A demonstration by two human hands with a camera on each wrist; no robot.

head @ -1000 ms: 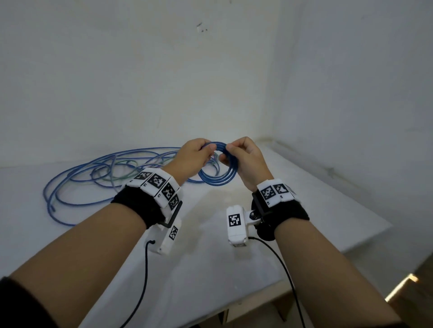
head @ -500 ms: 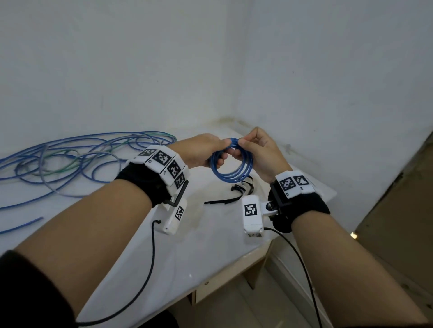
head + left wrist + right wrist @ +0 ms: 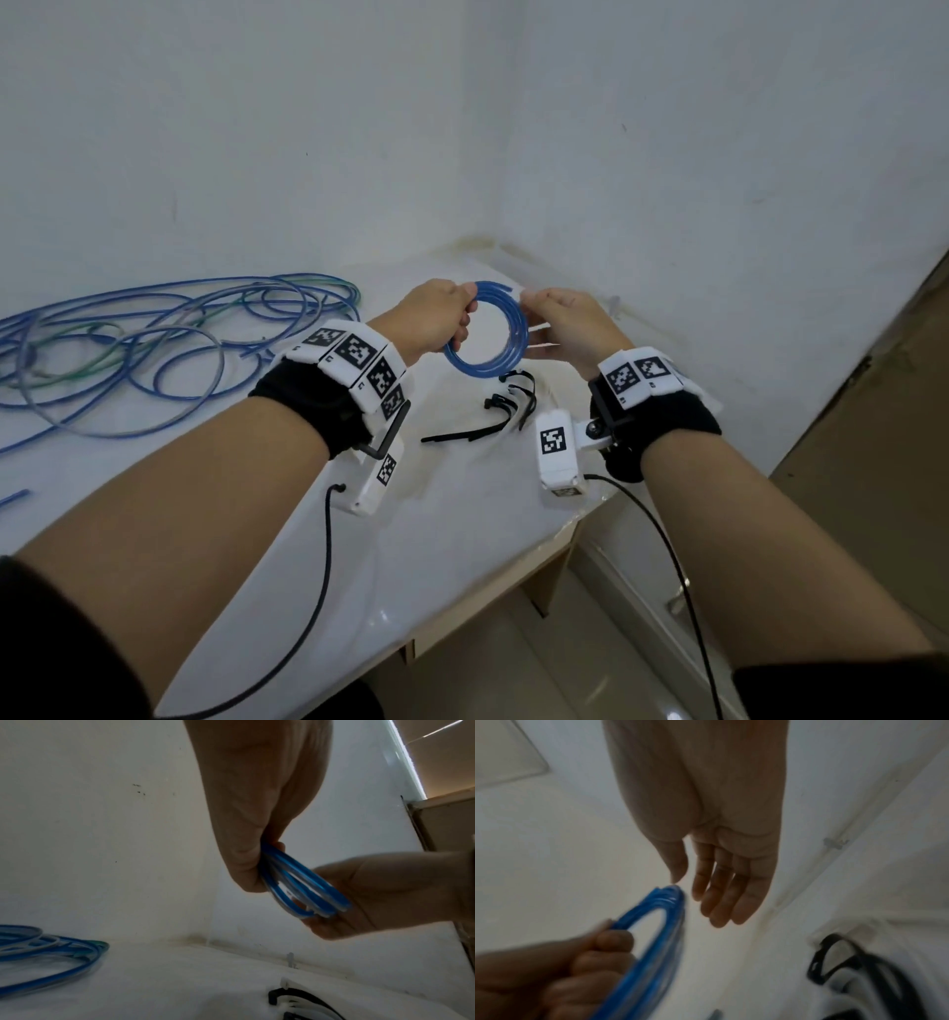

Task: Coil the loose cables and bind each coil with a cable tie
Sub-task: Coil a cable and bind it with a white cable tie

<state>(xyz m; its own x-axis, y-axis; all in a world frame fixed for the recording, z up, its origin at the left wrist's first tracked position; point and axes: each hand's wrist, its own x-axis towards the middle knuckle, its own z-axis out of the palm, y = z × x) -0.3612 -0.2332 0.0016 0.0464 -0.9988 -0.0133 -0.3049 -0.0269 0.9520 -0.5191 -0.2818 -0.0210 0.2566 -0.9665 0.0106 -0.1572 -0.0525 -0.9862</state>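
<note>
One small round coil of blue cable (image 3: 487, 329) held in the air above the white desk (image 3: 452, 519), left hand (image 3: 436, 318) gripping its 9 o'clock side with curled fingers. Right hand (image 3: 562, 326) at the coil's 3 o'clock, fingers straight and relaxed, holding nothing. Loose tangle of blue, grey and green cables (image 3: 154, 339) at 9 o'clock on desk; small bunch of black plastic cable ties (image 3: 506, 406) at 6 o'clock below coil, count unclear.

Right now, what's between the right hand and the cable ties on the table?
Nothing. Head view shows only bare table between the right hand and the cable ties.
</note>
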